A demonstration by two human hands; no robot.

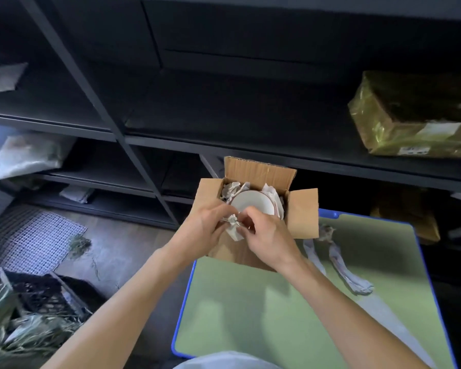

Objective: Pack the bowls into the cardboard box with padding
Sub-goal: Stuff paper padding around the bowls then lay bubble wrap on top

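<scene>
bowls already sit in the open cardboard box, with crumpled paper tucked around them. the left hand and right hand both pinch a paper wad at the near rim. more padding and closing the flaps seem left. the box stands on a green table beside twisted paper strips, before dark shelves.

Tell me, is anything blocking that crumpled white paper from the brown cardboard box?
Nothing visible. Left hand and right hand pinch the crumpled white paper at the near rim of the open brown cardboard box, beside the white bowl.
</scene>
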